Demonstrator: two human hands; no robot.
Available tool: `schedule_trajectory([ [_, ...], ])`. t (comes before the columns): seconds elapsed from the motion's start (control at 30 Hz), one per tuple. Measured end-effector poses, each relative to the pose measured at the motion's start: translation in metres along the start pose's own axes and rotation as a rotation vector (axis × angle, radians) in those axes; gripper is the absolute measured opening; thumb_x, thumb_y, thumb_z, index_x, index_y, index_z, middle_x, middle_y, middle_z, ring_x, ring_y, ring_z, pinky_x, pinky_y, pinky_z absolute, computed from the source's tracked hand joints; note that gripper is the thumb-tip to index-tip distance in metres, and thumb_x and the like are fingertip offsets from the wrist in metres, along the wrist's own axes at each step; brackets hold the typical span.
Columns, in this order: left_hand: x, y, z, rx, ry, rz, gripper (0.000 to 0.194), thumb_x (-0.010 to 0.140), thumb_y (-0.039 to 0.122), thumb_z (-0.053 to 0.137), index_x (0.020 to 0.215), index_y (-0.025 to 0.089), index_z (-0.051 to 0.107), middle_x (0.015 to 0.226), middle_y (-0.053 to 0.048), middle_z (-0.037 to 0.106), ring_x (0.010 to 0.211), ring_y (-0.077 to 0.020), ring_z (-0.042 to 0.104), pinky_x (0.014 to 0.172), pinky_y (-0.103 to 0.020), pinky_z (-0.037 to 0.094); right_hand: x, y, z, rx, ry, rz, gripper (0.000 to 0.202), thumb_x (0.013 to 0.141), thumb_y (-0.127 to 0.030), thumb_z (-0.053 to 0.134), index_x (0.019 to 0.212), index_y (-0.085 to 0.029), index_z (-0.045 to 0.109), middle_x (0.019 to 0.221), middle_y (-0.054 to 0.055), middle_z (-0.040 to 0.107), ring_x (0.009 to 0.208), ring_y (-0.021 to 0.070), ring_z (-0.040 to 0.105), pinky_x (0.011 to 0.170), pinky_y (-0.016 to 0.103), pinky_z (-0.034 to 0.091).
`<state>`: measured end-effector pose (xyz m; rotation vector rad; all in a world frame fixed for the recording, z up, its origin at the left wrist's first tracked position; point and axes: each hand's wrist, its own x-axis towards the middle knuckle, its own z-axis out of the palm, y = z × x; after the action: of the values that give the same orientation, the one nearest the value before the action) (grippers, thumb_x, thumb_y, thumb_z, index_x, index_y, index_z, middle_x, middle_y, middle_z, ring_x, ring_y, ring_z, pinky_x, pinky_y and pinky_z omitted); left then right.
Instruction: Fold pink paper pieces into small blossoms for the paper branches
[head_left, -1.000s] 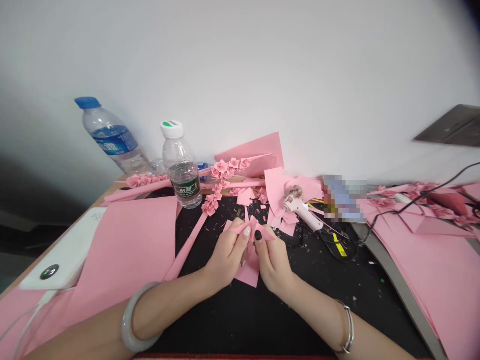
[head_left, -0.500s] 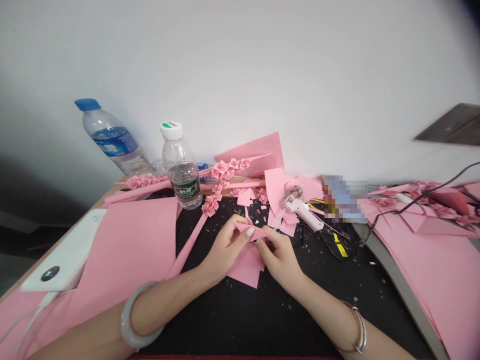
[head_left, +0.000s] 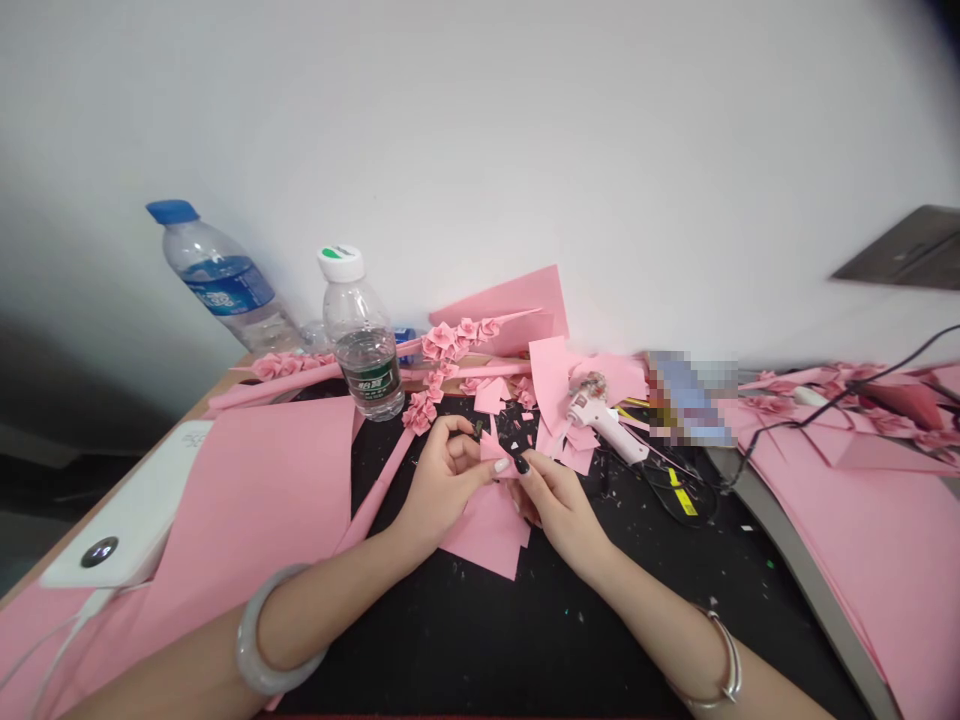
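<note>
Between my two hands is a small folded piece of pink paper (head_left: 495,456), held above the black mat (head_left: 450,640). My left hand (head_left: 448,480) pinches its left side, thumb in front. My right hand (head_left: 555,505) grips its right edge between thumb and fingers, some of them hidden behind. Below the hands, pink paper squares (head_left: 484,535) lie on the mat. Just beyond are more small pink pieces (head_left: 492,395) and paper scraps. A pink glue gun (head_left: 611,425) rests on its side to the right of my right hand.
A water bottle with a white cap (head_left: 366,350) stands at the back left; a blue-capped bottle (head_left: 225,275) leans on the wall. Paper flower stems (head_left: 450,340) lie behind. A white power bank (head_left: 135,500) sits on pink sheets (head_left: 262,490). A black cable (head_left: 814,410) crosses the right side.
The folded paper has turned in my fingers and now looks narrower. My left fingers have curled back from its upper edge, and my right thumb has come round to its front.
</note>
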<state>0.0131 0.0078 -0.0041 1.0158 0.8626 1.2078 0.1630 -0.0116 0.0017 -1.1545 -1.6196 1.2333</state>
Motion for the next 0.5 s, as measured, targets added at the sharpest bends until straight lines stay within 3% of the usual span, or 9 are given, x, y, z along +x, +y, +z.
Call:
schedule_trajectory([
  [0.27, -0.0015, 0.0046, 0.0018, 0.041, -0.112, -0.084, 0.015, 0.073, 0.022, 0.063, 0.084, 0.012, 0.057, 0.077, -0.003, 0.064, 0.073, -0.0139, 0.062, 0.071, -0.026, 0.05, 0.002, 0.0069, -0.002, -0.13, 0.062, -0.015, 0.032, 0.091, -0.032, 0.033, 0.062, -0.019, 0.036, 0.051, -0.006, 0.039, 0.045, 0.0085, 0.037, 0.044, 0.02, 0.028],
  [0.5, -0.0005, 0.0058, -0.0003, 0.07, -0.114, -0.162, 0.016, 0.075, 0.027, 0.061, 0.078, 0.011, 0.06, 0.072, -0.003, 0.065, 0.065, -0.0153, 0.064, 0.07, -0.031, 0.053, 0.0023, 0.0032, -0.0055, -0.289, 0.034, -0.056, 0.03, 0.092, -0.03, 0.031, 0.064, -0.019, 0.035, 0.052, -0.005, 0.04, 0.047, 0.0096, 0.039, 0.048, 0.022, 0.029],
])
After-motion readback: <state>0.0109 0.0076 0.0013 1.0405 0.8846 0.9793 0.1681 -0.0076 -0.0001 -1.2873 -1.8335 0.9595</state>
